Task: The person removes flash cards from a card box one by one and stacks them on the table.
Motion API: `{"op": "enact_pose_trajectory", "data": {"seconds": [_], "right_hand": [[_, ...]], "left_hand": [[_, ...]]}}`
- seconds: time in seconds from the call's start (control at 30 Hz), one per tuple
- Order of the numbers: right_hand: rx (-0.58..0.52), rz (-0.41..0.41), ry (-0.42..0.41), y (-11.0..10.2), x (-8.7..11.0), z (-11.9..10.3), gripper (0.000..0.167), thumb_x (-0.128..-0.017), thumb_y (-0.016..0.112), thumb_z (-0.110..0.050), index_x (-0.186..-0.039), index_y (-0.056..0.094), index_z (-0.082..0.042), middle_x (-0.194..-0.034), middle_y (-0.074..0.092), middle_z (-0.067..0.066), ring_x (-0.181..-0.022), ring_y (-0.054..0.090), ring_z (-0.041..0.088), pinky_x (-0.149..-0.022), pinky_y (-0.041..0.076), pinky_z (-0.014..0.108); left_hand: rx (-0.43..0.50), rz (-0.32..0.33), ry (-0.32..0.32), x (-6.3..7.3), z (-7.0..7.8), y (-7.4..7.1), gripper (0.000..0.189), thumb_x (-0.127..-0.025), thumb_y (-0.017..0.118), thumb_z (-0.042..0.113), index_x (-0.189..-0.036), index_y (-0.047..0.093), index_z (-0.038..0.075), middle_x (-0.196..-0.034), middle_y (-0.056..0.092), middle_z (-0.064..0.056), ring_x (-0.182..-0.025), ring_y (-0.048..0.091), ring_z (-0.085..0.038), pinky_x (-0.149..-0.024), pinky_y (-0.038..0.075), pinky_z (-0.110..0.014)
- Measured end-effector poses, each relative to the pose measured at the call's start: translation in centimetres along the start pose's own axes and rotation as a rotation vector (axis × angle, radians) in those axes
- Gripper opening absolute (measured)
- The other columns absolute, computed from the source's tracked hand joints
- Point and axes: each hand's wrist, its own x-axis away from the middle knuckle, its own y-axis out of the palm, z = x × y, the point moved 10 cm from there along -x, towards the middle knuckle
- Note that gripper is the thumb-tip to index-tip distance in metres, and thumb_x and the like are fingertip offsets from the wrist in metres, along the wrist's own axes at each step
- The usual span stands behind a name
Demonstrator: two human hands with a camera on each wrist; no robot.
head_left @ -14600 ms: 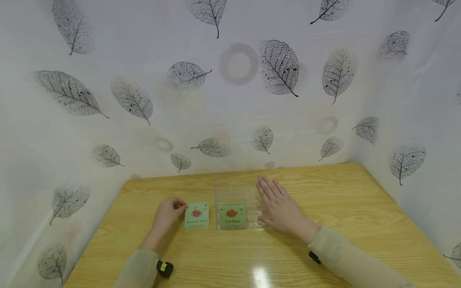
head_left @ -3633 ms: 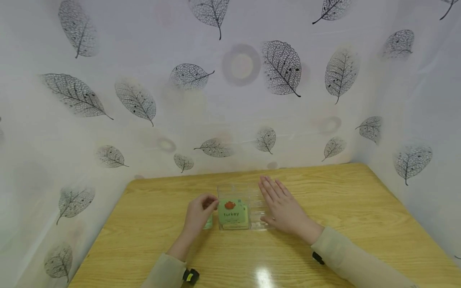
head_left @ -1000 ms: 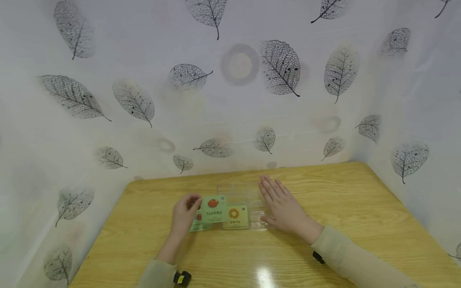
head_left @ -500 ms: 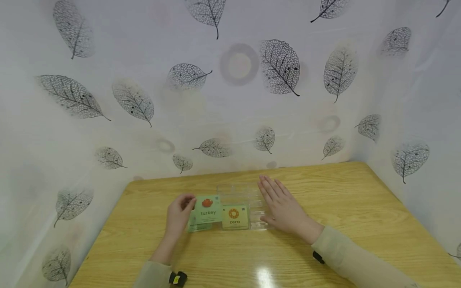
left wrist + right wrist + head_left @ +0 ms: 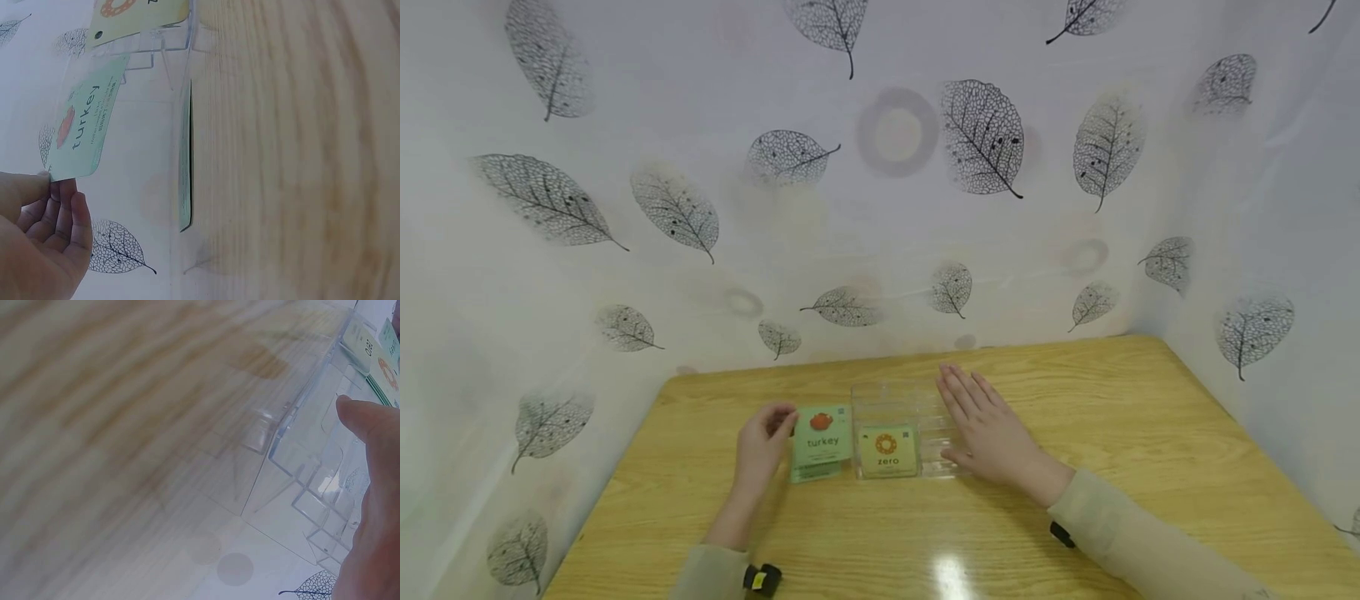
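My left hand [image 5: 762, 446] pinches the left edge of a green "turkey" flashcard [image 5: 822, 433] between thumb and fingers. In the left wrist view that turkey card [image 5: 84, 125] hangs raised above a green card [image 5: 186, 162] lying on the table. In the head view the lower green card [image 5: 817, 472] is mostly covered by it. A yellow "zero" flashcard [image 5: 887, 454] sits in the left part of a clear plastic box [image 5: 880, 396]. My right hand [image 5: 996, 433] lies with straight fingers on the box's right side; the right wrist view shows the thumb on the clear plastic [image 5: 306, 447].
The wooden table [image 5: 880, 542] carries the box and cards near its middle. A pale curtain with leaf prints [image 5: 895, 208] closes off the back and both sides.
The turkey card was lifted from the box and carried left over the green Mid-Autumn Festival card, which uncovered the zero card. My right hand has stayed on the box.
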Motion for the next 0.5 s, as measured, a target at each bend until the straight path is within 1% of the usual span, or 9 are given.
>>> {"op": "enact_pose_trajectory", "data": {"seconds": [0.13,0.23,0.37,0.5], "right_hand": [[-0.004,0.009,-0.002,-0.05,-0.03,-0.03,0.111,-0.091,0.073,-0.063,-0.164,0.026,0.006,-0.176,0.019,0.023,-0.162,0.024,0.041,-0.133,0.021,0.055],[0.005,0.016,-0.007,-0.04,-0.05,-0.03,0.111,-0.09,0.073,-0.063,-0.164,0.026,0.006,-0.175,0.02,0.024,-0.161,0.026,0.042,-0.132,0.023,0.056],[0.024,-0.002,-0.008,0.15,-0.11,0.0,0.111,-0.092,0.071,-0.064,-0.165,0.024,0.006,-0.176,0.018,0.023,-0.162,0.025,0.041,-0.133,0.022,0.055],[0.022,-0.028,-0.003,0.21,-0.11,0.0,0.111,-0.093,0.069,-0.065,-0.165,0.022,0.005,-0.176,0.016,0.023,-0.163,0.022,0.04,-0.134,0.02,0.055]], "left_hand": [[-0.016,0.003,-0.007,-0.13,-0.32,-0.45,0.016,-0.102,0.068,0.004,-0.115,0.071,-0.005,-0.105,0.077,-0.022,-0.081,0.063,-0.006,-0.072,0.053,-0.013],[-0.026,0.005,-0.006,-0.27,-0.42,-0.76,0.016,-0.102,0.068,0.004,-0.115,0.071,-0.005,-0.104,0.076,-0.022,-0.079,0.062,-0.006,-0.071,0.052,-0.014],[-0.034,0.001,0.002,-0.41,-0.44,-1.03,0.016,-0.102,0.068,0.004,-0.114,0.071,-0.006,-0.104,0.076,-0.023,-0.078,0.062,-0.004,-0.07,0.052,-0.013],[-0.039,-0.008,0.004,-0.49,-0.62,-1.1,0.016,-0.102,0.068,0.004,-0.114,0.071,-0.007,-0.104,0.077,-0.024,-0.079,0.063,-0.005,-0.071,0.053,-0.012]]}}
